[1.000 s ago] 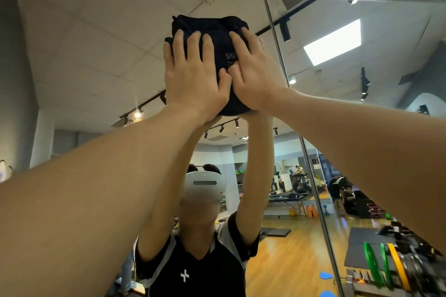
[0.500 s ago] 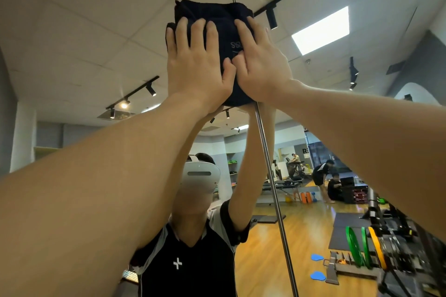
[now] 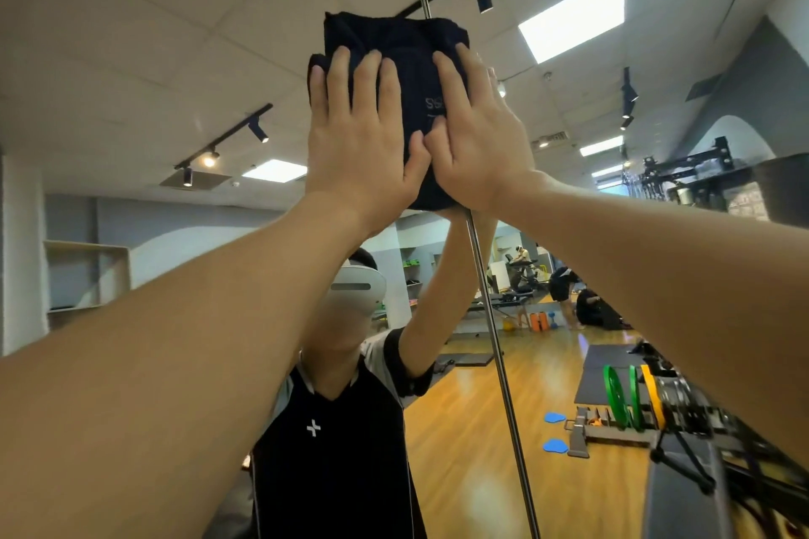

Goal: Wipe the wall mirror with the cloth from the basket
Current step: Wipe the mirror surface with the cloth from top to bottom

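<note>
Overhead, both arms reach up to the wall mirror point(image 3: 131, 57), and a folded dark cloth point(image 3: 394, 44) sits flat against the glass high in the middle of the view. The left hand point(image 3: 359, 136) lies open on the cloth's left half, fingers straight and spread, palm pressing it to the mirror rather than gripping it. The right hand point(image 3: 477, 136) does the same on the right half, flat and unclenched, its thumb touching the left thumb. A few pale letters show on the cloth between the two hands.

A thin metal seam point(image 3: 494, 341) runs up the mirror from the bottom edge, passes behind the cloth and goes on to the top, dividing the glass into a left and a right panel; the cloth straddles it.

The glass reflects a gym. A tiled ceiling carries bright rectangular light panels point(image 3: 573, 13) and black track spotlights point(image 3: 258, 131). The floor is warm wooden boards point(image 3: 459, 473) with two small blue markers point(image 3: 555, 445) lying on them. At the lower right, green and yellow weight plates point(image 3: 621, 398) stand on a rack. Far back, a treadmill and a padded bench are visible, with people near them. To the left, a pale open shelf point(image 3: 87, 276) stands against a grey wall. The wearer's own reflection, in a dark top and a white headset, stands below the hands.
</note>
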`<state>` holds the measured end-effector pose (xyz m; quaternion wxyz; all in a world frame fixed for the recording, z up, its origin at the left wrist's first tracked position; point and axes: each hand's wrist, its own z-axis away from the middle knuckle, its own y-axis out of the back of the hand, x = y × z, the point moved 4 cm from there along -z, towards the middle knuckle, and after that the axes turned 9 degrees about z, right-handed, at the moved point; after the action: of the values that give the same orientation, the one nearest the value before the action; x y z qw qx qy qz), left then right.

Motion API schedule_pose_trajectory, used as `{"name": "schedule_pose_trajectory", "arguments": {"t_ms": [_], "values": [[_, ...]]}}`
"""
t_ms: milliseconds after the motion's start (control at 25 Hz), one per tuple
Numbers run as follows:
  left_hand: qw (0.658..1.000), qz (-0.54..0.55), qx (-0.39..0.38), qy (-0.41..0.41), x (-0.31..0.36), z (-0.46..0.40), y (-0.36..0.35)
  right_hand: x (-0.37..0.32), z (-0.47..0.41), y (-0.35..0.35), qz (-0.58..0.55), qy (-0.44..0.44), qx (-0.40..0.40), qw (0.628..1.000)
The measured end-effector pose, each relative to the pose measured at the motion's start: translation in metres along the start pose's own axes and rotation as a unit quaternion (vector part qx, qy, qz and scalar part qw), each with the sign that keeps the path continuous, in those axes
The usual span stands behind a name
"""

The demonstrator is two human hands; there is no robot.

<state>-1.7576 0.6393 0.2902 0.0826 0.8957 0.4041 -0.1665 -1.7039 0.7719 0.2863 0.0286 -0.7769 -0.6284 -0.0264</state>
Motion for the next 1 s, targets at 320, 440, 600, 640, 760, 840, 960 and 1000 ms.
{"name": "schedule_pose_trajectory", "arguments": {"t_ms": [320, 440, 600, 640, 760, 840, 960, 1000], "values": [[0.998, -0.021, -0.03, -0.047, -0.027, 0.01, 0.011, -0.031, 0.005, -0.001, 0.025, -0.013, -0.003, 1.0], [0.998, -0.017, -0.027, -0.046, -0.038, 0.014, 0.016, -0.042, 0.003, -0.004, 0.022, -0.013, -0.002, 1.0], [0.998, -0.007, -0.027, -0.048, -0.053, 0.02, 0.022, -0.059, 0.001, -0.007, 0.016, -0.017, 0.005, 1.0], [0.999, -0.007, -0.025, -0.048, -0.057, 0.021, 0.024, -0.064, 0.001, -0.008, 0.013, -0.02, 0.004, 1.0], [0.999, -0.007, -0.022, -0.045, -0.071, 0.025, 0.029, -0.079, -0.003, -0.009, 0.011, -0.021, 0.006, 1.0], [0.999, -0.006, -0.02, -0.043, -0.08, 0.028, 0.032, -0.088, -0.005, -0.01, 0.01, -0.017, 0.007, 1.0], [0.999, -0.005, -0.022, -0.04, -0.096, 0.032, 0.039, -0.106, -0.009, -0.012, 0.006, -0.015, 0.006, 1.0], [0.999, -0.005, -0.023, -0.039, -0.102, 0.033, 0.041, -0.112, -0.01, -0.013, 0.006, -0.014, 0.006, 1.0]]}}
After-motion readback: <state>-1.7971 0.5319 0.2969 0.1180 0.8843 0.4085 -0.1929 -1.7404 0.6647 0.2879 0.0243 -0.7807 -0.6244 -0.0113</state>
